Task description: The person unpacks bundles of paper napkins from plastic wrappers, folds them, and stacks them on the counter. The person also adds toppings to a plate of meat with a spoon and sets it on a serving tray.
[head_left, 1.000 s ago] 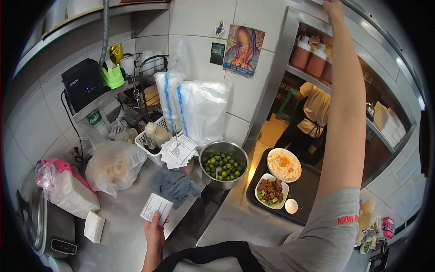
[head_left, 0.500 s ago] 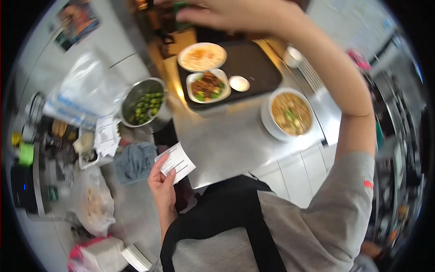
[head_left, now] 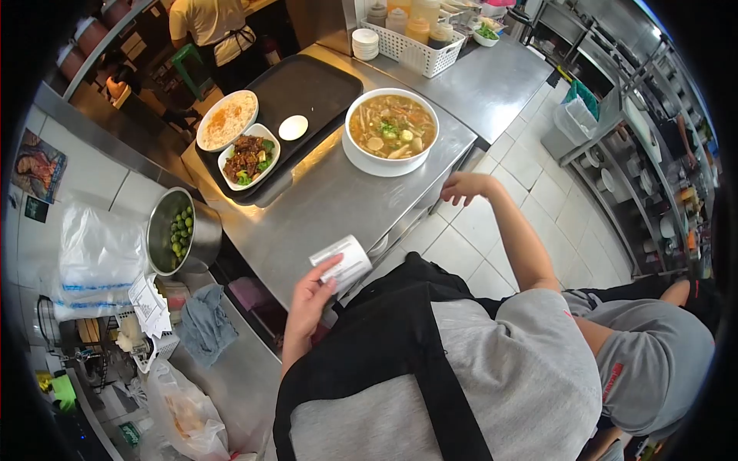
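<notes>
My left hand (head_left: 307, 301) pinches a white printed receipt (head_left: 352, 260) between thumb and fingers, over the near edge of the steel counter. My right hand (head_left: 466, 187) hangs in the air beyond the counter's right edge, empty, its fingers loosely apart and pointing down. Closest to it is a large white bowl of soup (head_left: 393, 127) with chopped greens on top, standing on a white plate (head_left: 384, 164). Farther left, a dark tray (head_left: 327, 81) bears an oval dish of rice (head_left: 227, 121), a dish of browned meat with greens (head_left: 247, 160) and a small white dish (head_left: 293, 127).
Left of the counter stands a steel pot of green fruit (head_left: 181, 230), near a grey cloth (head_left: 206, 326) and plastic bags (head_left: 104, 257). A white basket of bottles (head_left: 415, 50) sits at the back. A co-worker in grey (head_left: 653, 361) is close on my right; shelving (head_left: 630, 177) lies beyond.
My right hand has come down from above the tray to the counter's right side. The view has turned, bringing a co-worker into sight. The receipt stays in my left hand.
</notes>
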The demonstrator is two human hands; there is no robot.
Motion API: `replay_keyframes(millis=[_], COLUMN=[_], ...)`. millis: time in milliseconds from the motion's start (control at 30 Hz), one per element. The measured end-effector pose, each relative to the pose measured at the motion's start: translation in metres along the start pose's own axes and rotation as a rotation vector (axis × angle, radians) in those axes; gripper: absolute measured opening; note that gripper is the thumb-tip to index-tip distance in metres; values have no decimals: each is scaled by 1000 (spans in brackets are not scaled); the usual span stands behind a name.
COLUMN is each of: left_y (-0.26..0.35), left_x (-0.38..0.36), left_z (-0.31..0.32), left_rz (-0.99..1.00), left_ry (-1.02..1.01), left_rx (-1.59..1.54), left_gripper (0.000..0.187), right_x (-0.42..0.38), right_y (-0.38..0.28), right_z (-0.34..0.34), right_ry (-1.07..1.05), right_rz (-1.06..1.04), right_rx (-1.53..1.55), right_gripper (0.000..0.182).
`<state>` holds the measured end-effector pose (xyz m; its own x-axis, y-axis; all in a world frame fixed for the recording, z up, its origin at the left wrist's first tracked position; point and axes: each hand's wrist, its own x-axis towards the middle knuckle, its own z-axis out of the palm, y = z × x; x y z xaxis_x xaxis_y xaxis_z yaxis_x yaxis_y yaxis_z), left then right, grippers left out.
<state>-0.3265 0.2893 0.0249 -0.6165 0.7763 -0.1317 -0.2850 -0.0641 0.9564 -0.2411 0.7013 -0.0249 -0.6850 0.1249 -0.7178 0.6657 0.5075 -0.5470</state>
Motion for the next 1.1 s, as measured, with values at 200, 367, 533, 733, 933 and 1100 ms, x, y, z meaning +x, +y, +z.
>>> replay_keyframes(millis=[200,367,533,733,933,1100], left_y=[-49,-100,-153,-200,-245,-251], left_x=[50,112,169,239,269,265], left_z=[43,85,124,152,161,174], left_rz=[-112,-75,-643,-833,-1104,-1100], left_ry=[-474,-617,-275,114,73,-15], left_rx=[173,331,-334,-552,-626,-731], left_gripper=[44,47,45,61,103,110], right_x=[116,116,130,91,51,48], right_y=[90,70,101,136,163,159], right_z=[3,5,24,45,26,-4], right_ry=[982,1125,1121,985,576,257], right_rz=[-154,-246,-292,-420,-270,-128], right_rx=[453,609,555,773,908,1156], right_gripper=[47,47,50,51,73,83])
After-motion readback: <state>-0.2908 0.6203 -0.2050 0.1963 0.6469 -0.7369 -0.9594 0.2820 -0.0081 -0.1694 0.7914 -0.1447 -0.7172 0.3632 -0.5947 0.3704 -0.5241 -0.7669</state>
